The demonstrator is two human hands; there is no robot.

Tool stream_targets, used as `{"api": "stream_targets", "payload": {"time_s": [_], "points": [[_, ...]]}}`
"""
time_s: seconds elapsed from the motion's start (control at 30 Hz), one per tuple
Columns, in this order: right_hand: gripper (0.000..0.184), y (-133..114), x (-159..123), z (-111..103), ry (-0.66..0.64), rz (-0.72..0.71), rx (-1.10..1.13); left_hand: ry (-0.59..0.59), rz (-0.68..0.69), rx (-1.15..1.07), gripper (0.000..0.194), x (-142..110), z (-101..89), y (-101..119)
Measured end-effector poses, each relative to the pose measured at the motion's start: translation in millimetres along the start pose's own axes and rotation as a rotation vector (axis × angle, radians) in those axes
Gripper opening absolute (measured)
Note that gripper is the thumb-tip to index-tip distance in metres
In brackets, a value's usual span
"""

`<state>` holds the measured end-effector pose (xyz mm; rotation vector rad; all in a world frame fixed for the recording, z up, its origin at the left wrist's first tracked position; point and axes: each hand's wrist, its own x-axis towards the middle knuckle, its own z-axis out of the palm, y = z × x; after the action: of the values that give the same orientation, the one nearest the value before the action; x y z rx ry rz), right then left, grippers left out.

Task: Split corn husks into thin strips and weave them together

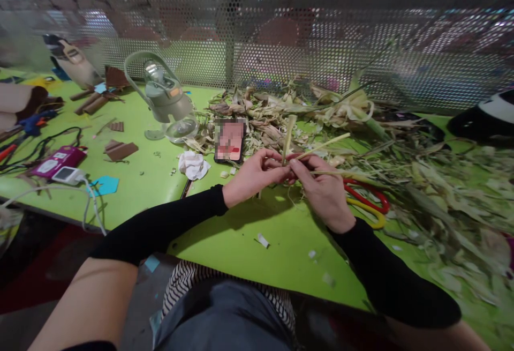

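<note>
Over the middle of the green table (241,244), my two hands meet fingertip to fingertip around pale leaf strips (327,144), which look like corn husk. My left hand (257,174) is closed in a pinch on them, and one strip stands upright just above its fingers. Thumb against fingers, my right hand (323,190) also pinches the strips; several ends stick out to the upper right. How the strips cross between the fingertips is hidden. Beside my right hand lie scissors with red and yellow handles (371,206), their blades out of sight.
Behind my hands lies a heap of dried husks (273,110), spreading right. A phone (229,141), crumpled tissue (193,165) and handled bottle (166,99) stand or lie nearby. Leftward are a purple power strip (58,162) and cardboard pieces (122,150). A perforated metal screen (265,40) closes the back.
</note>
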<state>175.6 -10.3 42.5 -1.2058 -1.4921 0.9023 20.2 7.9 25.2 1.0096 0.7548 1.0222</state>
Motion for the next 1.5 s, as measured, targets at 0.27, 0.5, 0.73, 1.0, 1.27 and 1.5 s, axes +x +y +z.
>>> {"api": "stream_targets", "payload": {"time_s": [0.27, 0.5, 0.73, 1.0, 1.27, 1.5], "points": [[0.029, 2.3, 2.4, -2.6, 0.008, 0.112, 0.147, -0.1, -0.031, -0.037, 0.028, -2.9, 0.3, -0.1], [0.026, 6.9, 4.0, -2.8, 0.045, 0.075, 0.259, -0.012, -0.167, -0.154, 0.02, -2.1, 4.2, 8.8], [0.02, 1.3, 1.1, -3.2, -0.067, -0.021, 0.067, 0.035, -0.222, -0.189, 0.019, -1.2, 3.5, 8.0], [0.03, 0.2, 2.6, -3.1, -0.053, 0.093, 0.034, -0.052, -0.162, -0.132, 0.02, -2.2, 0.4, 0.8], [0.024, 0.5, 2.5, -2.7, -0.008, -0.027, -0.051, -0.042, -0.126, -0.151, 0.021, 1.2, -3.4, -2.9], [0.025, -0.9, 4.3, -7.5, -0.132, 0.112, 0.09, -0.079, -0.137, -0.129, 0.018, -0.1, -4.1, 0.2]]}}
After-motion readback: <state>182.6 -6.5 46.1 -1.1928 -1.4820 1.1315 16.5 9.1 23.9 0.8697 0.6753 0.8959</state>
